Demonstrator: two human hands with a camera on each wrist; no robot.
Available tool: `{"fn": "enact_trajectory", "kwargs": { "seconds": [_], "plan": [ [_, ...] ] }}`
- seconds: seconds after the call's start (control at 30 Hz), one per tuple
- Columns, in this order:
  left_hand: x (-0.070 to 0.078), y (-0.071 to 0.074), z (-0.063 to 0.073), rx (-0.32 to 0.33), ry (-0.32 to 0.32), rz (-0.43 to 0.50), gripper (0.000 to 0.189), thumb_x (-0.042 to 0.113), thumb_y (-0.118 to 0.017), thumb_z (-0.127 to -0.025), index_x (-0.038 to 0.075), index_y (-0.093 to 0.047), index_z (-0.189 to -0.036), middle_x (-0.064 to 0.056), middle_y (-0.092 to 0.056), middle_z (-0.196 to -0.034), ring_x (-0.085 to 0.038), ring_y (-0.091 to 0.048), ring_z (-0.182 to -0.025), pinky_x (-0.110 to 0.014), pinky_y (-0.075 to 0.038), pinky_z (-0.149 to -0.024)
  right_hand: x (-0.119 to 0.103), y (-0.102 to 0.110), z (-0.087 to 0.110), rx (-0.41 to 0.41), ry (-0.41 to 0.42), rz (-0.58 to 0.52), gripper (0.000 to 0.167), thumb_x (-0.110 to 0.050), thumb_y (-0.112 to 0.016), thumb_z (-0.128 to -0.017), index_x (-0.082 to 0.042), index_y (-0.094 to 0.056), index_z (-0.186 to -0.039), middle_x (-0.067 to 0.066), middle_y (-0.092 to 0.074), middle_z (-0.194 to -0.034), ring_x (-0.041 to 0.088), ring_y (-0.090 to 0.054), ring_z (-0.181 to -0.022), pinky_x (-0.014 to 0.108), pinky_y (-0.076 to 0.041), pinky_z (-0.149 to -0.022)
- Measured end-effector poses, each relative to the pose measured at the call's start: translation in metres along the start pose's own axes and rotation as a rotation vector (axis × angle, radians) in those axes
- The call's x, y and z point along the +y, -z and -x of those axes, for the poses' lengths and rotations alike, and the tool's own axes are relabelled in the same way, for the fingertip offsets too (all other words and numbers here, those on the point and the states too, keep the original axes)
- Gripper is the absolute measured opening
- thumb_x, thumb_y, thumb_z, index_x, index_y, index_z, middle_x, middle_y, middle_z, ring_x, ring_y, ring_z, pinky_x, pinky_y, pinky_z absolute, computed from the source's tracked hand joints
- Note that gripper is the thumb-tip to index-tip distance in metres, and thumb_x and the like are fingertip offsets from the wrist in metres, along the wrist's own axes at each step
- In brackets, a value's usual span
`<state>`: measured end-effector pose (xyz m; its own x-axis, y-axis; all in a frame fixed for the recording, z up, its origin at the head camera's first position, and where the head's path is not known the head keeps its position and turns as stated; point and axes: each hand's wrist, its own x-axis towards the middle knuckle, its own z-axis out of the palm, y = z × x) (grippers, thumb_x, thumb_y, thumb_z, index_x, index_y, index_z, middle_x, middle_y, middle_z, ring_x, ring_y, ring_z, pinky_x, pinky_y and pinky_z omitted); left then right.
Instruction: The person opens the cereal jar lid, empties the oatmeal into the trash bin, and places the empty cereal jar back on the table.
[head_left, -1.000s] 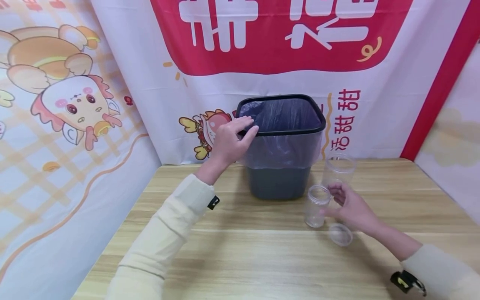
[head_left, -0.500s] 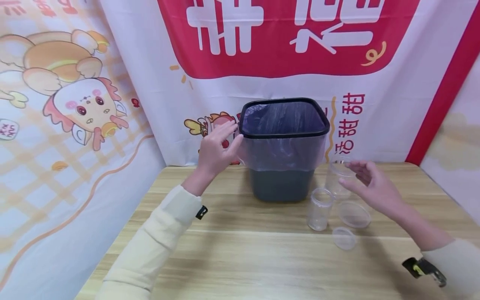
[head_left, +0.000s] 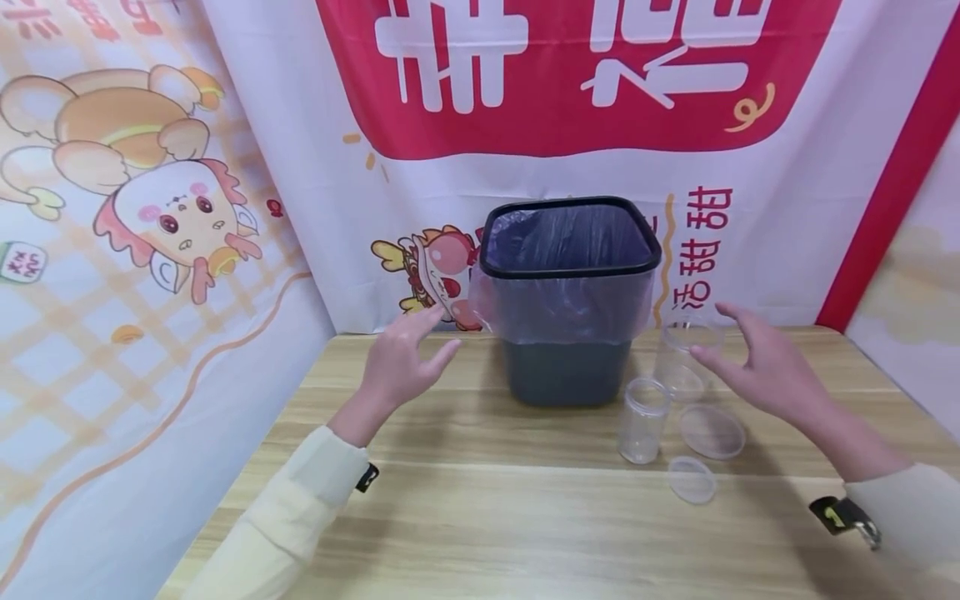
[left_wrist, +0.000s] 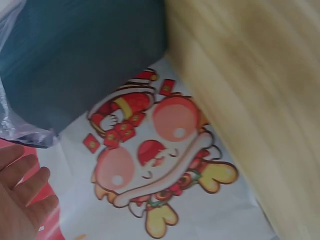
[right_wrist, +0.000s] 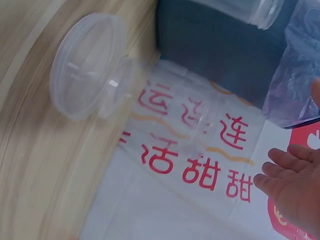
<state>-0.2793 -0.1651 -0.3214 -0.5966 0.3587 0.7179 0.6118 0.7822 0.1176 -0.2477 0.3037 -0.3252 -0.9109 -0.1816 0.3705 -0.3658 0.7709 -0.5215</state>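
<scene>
Beside the dark trash bin (head_left: 567, 372), which has a clear liner folded over its black rim, my left hand (head_left: 396, 358) hovers with fingers extended, apart from the bin and holding nothing. My right hand (head_left: 776, 371) is at the larger clear plastic jar (head_left: 678, 367), thumb and fingers spread at its rim; contact cannot be told. In the right wrist view its fingers (right_wrist: 287, 170) look loosely extended. A smaller clear jar (head_left: 642, 422) stands upright and uncovered in front of the bin. Two round clear lids, a larger lid (head_left: 712, 432) and a smaller lid (head_left: 692, 480), lie flat on the table.
The wooden table (head_left: 480, 525) meets a printed cloth backdrop (head_left: 780, 250) just behind the bin. A patterned cloth wall (head_left: 277, 358) runs along the left side. The bin stands near the table's back edge, with both jars close to its right.
My left hand has left the bin's rim, moving left and down. The right hand moved from beside the smaller jar to the larger jar's rim, and its fingers have spread.
</scene>
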Motion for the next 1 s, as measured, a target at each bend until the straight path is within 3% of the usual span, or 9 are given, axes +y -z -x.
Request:
{"fn": "enact_trajectory", "kwargs": {
  "seconds": [0.27, 0.57, 0.8, 1.0],
  "plan": [
    [-0.008, -0.005, 0.024, -0.226, 0.072, -0.122, 0.071, 0.053, -0.062, -0.087, 0.002, -0.054, -0.136, -0.018, -0.048, -0.142, -0.037, -0.044, -0.130, -0.054, -0.030, -0.108, 0.017, -0.004, -0.001, 0.007, 0.135, 0.145, 0.079, -0.040, -0.072, -0.087, 0.005, -0.038, -0.143, 0.031, -0.039, -0.143, 0.051, -0.032, -0.132, 0.067, -0.028, -0.101],
    [-0.015, -0.006, 0.037, -0.426, 0.146, -0.230, 0.090, 0.070, -0.049, -0.087, 0.007, -0.036, -0.149, -0.016, -0.022, -0.157, -0.039, -0.022, -0.142, -0.060, -0.016, -0.111, 0.029, -0.006, -0.001, -0.059, 0.203, 0.301, 0.086, -0.049, -0.068, -0.085, 0.002, -0.037, -0.146, 0.032, -0.031, -0.148, 0.050, -0.019, -0.139, 0.060, -0.003, -0.113],
    [-0.019, 0.000, 0.039, -0.508, 0.183, -0.204, 0.099, 0.079, -0.040, -0.084, 0.009, -0.028, -0.153, -0.015, -0.014, -0.160, -0.040, -0.014, -0.144, -0.062, -0.008, -0.112, 0.027, -0.003, -0.002, -0.162, 0.191, 0.359, 0.089, -0.056, -0.062, -0.087, -0.005, -0.028, -0.152, 0.028, -0.024, -0.153, 0.049, -0.011, -0.141, 0.061, 0.003, -0.111],
    [-0.023, -0.002, 0.041, -0.543, 0.178, -0.184, 0.100, 0.079, -0.041, -0.084, 0.011, -0.021, -0.155, -0.015, -0.009, -0.160, -0.040, -0.011, -0.144, -0.062, -0.005, -0.112, 0.029, -0.004, -0.004, -0.188, 0.235, 0.367, 0.089, -0.054, -0.063, -0.087, -0.008, -0.026, -0.153, 0.024, -0.019, -0.157, 0.047, -0.010, -0.142, 0.058, 0.008, -0.112]
  ]
}}
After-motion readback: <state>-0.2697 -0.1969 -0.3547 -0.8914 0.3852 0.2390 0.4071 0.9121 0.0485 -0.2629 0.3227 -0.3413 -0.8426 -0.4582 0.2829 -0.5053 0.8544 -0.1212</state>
